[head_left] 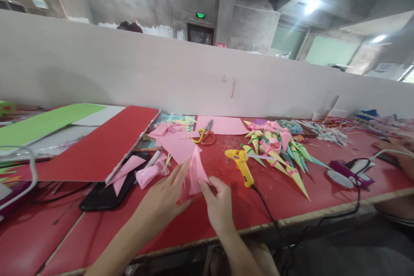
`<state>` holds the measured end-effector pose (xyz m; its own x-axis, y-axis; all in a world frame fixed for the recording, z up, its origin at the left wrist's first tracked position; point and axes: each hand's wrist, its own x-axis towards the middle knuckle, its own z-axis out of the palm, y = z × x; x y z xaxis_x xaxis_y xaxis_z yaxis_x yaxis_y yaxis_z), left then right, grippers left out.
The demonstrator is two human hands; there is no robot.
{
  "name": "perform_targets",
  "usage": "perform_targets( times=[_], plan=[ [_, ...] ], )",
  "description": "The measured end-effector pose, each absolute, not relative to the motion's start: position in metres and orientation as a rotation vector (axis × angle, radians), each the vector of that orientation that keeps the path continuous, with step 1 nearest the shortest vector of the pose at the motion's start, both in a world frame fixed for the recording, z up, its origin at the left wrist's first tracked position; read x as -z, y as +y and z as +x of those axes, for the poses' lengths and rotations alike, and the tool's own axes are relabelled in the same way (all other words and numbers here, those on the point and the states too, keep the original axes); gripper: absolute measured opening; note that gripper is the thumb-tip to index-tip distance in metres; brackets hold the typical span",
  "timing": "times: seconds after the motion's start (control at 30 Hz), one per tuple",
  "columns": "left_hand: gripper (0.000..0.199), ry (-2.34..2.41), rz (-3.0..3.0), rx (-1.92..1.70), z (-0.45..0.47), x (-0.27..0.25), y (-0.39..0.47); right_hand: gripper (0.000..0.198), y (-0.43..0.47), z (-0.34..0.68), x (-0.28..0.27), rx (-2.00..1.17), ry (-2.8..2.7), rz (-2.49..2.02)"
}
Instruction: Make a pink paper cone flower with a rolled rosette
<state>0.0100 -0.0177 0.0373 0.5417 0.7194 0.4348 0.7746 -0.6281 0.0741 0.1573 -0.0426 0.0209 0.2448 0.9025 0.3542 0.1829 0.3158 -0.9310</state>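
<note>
Between my two hands is a sheet of pink paper [196,170], curled so that its point rises like a cone. My left hand [166,192] lies along the left side of the paper, fingers together and gripping it, the thumb beneath. With thumb and fingers, my right hand [219,202] pinches the paper's lower right edge. Just behind them lie pink paper pieces [176,144] and a pair of scissors [207,133] with yellow and red handles. A yellow glue gun [241,166] rests to the right of my hands.
Right of the glue gun is a pile of coloured paper cones [274,144]. On the left lie a red sheet [106,146], a black phone [106,194] and crumpled pink wrap [150,174]. Another person's hand [397,151] is at far right. A white partition [181,77] stands behind the table.
</note>
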Motion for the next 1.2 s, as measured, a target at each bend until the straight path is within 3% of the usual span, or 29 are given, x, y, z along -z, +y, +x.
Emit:
perform_targets(
  times=[0.57, 0.87, 1.03, 1.2],
  plan=[
    [0.063, -1.527, -2.705, 0.674, 0.015, -0.036, -0.030, 0.033, -0.047, 0.156, -0.020, -0.822, -1.261, -1.192],
    [0.067, -1.511, -2.993, 0.985, 0.027, -0.036, -0.042, 0.041, -0.051, 0.161, -0.024, -0.734, -1.220, -1.210],
    [0.058, -1.518, -3.087, 1.042, 0.026, -0.043, -0.050, 0.039, -0.052, 0.161, -0.023, -0.776, -1.230, -1.164],
    [0.060, -1.502, -3.087, 0.953, 0.025, -0.046, -0.050, 0.042, -0.053, 0.160, -0.025, -0.795, -1.294, -1.091]
  ],
)
